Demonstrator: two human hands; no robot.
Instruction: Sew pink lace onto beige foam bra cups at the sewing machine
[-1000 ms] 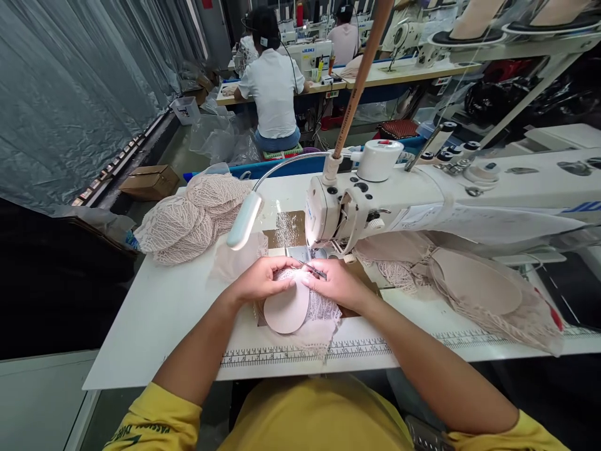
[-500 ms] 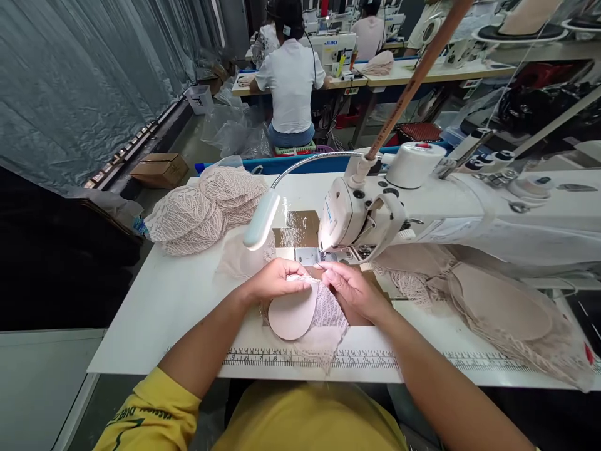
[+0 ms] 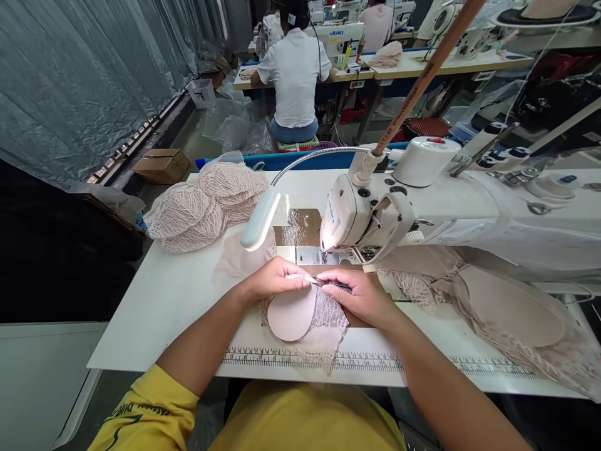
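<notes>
A beige padded cup (image 3: 293,314) lies on a piece of pale lace (image 3: 328,319) on the white sewing table (image 3: 178,300), just in front of the needle of a white sewing machine (image 3: 370,213). My left hand (image 3: 272,279) is closed, pinching the cup's top edge. My right hand (image 3: 359,295) is closed on thin dark metal tweezers (image 3: 328,283), whose tip points left at the cup's edge beside my left fingers.
A heap of lace cups (image 3: 206,203) sits at the table's back left. More cups and lace (image 3: 507,307) lie under the machine arm on the right. A gooseneck lamp (image 3: 260,219) hangs over the work. A ruler strip (image 3: 375,361) lines the front edge. A person in white (image 3: 293,75) sews ahead.
My right hand has shifted slightly and now shows the tweezers laid across the cup's edge. The camera has tipped a little; the cup and my left hand have stayed put.
</notes>
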